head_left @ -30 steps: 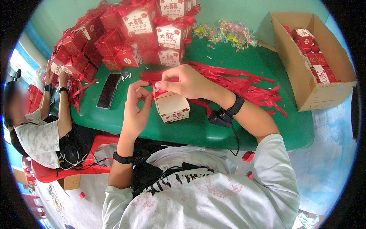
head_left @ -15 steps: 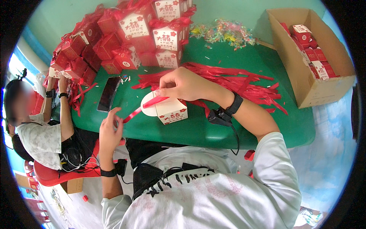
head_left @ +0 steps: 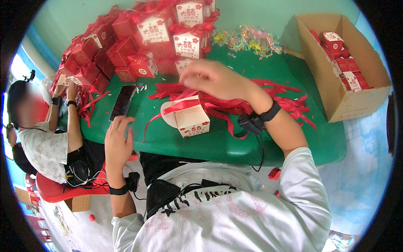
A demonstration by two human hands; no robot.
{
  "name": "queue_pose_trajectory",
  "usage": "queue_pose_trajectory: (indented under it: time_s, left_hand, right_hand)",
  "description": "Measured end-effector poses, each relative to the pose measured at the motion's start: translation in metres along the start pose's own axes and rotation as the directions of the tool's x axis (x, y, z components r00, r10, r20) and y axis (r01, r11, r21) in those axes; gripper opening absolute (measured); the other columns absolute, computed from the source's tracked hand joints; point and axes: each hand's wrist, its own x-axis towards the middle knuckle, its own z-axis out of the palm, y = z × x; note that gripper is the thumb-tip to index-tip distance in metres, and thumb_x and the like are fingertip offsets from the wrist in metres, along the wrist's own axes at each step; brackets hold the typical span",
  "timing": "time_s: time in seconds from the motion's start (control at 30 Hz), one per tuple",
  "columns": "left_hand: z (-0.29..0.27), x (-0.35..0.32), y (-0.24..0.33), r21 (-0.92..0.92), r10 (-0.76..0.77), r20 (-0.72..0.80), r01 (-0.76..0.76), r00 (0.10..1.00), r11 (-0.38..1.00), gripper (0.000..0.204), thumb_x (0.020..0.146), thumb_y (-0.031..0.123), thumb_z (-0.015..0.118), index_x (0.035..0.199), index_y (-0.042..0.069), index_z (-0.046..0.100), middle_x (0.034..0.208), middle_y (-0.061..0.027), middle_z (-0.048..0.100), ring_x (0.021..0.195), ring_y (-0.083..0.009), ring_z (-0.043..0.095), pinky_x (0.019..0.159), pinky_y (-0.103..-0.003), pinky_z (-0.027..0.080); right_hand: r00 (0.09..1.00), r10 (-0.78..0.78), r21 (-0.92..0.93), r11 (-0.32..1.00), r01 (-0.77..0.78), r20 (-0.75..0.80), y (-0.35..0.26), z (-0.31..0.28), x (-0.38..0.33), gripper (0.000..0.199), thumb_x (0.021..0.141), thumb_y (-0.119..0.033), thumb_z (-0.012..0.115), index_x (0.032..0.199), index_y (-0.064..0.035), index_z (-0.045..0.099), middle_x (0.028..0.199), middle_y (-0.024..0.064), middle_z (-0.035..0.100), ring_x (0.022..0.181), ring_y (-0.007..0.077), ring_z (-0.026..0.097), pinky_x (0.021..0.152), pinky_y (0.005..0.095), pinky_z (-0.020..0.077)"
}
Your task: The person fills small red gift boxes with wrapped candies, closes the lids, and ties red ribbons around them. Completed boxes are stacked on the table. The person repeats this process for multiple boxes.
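Note:
A small white gift box point(head_left: 192, 122) with red flower marks stands on the green table point(head_left: 235, 143), a red ribbon point(head_left: 178, 106) draped across its top and trailing off to the left. My left hand point(head_left: 117, 140) lies open at the table's near edge, fingertips just below a dark phone point(head_left: 123, 101). My right hand point(head_left: 212, 77) hovers blurred above the box, over a pile of loose red ribbons point(head_left: 268, 103). The blur hides whether it holds anything. Both wrists wear black bands.
Several red and white ribboned boxes point(head_left: 147, 42) are stacked at the table's back left. A heap of coloured candy point(head_left: 252, 40) lies at the back. An open cardboard carton point(head_left: 336, 101) with small boxes stands on the right. Another person point(head_left: 44, 143) sits left, hands point(head_left: 63, 90) among ribbons.
My left hand let go of the box, dropped toward my lap, then came up to the table edge by the phone. My right hand lifted off the ribbon on the box.

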Motion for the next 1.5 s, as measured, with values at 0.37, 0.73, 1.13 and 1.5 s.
queue_pose_trajectory:
  time_s: [0.37, 0.73, 1.13, 1.5]
  left_hand:
    - [0.019, 0.044, 0.070, -0.321, 0.178, -0.034, -0.179, 0.983, 0.930, 0.027, 0.094, 0.007, 0.064, 0.118, -0.003, 0.064, 0.112, -0.0216, 0.066, 0.106, -0.0424, 0.063, 0.094, -0.048, 0.051]
    - [0.055, 0.052, 0.091, -0.233, 0.197, -0.009, -0.194, 0.980, 0.953, 0.014, 0.103, 0.015, 0.059, 0.105, 0.001, 0.057, 0.098, -0.0229, 0.068, 0.093, -0.0442, 0.066, 0.079, -0.053, 0.052]
    - [0.068, 0.019, 0.041, -0.398, 0.021, 0.119, 0.029, 0.993, 0.917, 0.014, 0.105, 0.018, 0.058, 0.100, 0.005, 0.058, 0.075, -0.0256, 0.064, 0.074, -0.0501, 0.064, 0.062, -0.057, 0.048]
    - [0.057, 0.014, 0.045, -0.170, 0.099, 0.151, -0.073, 0.984, 0.983, 0.016, 0.095, 0.014, 0.068, 0.102, 0.001, 0.060, 0.097, -0.0201, 0.068, 0.089, -0.0409, 0.066, 0.075, -0.049, 0.052]
  right_hand:
    - [0.974, 0.221, -0.127, 0.969, -0.213, 0.051, -0.006, -0.023, -0.042, 0.024, 0.110, -0.022, 0.056, 0.117, -0.0014, 0.065, 0.104, 0.0102, 0.068, 0.097, 0.0194, 0.066, 0.087, 0.0353, 0.0541]
    - [0.958, 0.220, -0.010, 0.974, -0.225, -0.186, -0.005, 0.055, -0.072, 0.045, 0.101, -0.015, 0.068, 0.138, -0.0019, 0.046, 0.113, 0.0160, 0.054, 0.101, 0.0254, 0.060, 0.089, 0.0388, 0.0509]
    - [0.939, 0.299, 0.153, 0.949, -0.274, -0.173, 0.013, 0.068, -0.081, 0.037, 0.103, -0.034, 0.066, 0.119, -0.0054, 0.049, 0.084, 0.0179, 0.069, 0.074, 0.0363, 0.072, 0.065, 0.0475, 0.0532]
    - [0.923, 0.365, 0.172, 0.923, -0.343, -0.119, 0.013, 0.064, -0.083, 0.039, 0.102, -0.036, 0.068, 0.120, -0.0056, 0.051, 0.089, 0.0179, 0.070, 0.083, 0.0392, 0.073, 0.071, 0.0474, 0.0546]
